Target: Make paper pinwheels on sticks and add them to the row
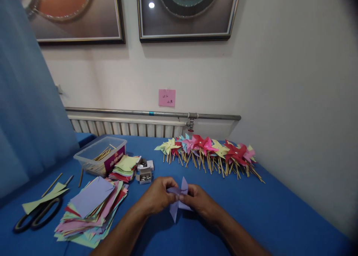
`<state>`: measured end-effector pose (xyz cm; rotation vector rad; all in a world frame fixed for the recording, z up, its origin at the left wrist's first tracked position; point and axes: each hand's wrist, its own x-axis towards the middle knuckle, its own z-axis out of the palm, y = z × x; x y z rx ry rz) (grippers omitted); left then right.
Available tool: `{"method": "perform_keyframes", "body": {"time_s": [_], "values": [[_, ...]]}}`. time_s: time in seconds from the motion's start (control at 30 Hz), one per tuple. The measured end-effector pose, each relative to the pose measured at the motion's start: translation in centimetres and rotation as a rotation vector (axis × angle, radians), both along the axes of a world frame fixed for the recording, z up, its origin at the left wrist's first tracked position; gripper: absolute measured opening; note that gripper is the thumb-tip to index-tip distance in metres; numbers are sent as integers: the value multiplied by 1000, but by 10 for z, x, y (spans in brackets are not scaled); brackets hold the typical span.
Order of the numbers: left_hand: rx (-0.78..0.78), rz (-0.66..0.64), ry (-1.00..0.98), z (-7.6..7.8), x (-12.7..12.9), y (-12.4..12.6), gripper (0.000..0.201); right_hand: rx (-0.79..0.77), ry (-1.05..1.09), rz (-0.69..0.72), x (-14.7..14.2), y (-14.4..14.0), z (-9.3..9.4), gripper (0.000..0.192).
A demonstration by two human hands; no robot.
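Observation:
Both my hands meet over the blue table [279, 215], holding a lilac paper pinwheel head [179, 202] between them. My left hand [156, 196] pinches its folded corners at the centre from the left. My right hand [200, 200] grips it from the right, fingers closed on the paper. One pointed flap sticks up above my fingers and another hangs down below. Whether a pin is in it cannot be told.
A row of finished pinwheels [209, 151] on sticks lies at the back. A pile of coloured paper squares [92, 207], scissors [36, 217], a clear tub of sticks [100, 155] and small boxes of pins [144, 174] are at left. White wall at right, radiator behind.

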<state>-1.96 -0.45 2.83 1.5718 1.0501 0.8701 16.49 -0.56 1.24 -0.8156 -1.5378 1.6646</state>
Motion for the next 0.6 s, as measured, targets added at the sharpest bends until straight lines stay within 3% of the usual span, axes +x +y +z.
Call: {"method": "perform_keyframes", "body": {"time_s": [0.37, 0.6], "values": [[-96, -1, -110, 6, 0, -2, 14, -46, 120, -71, -3, -3, 1, 44], [-93, 17, -87, 0, 3, -1, 16, -92, 145, -87, -8, -2, -7, 43]]}}
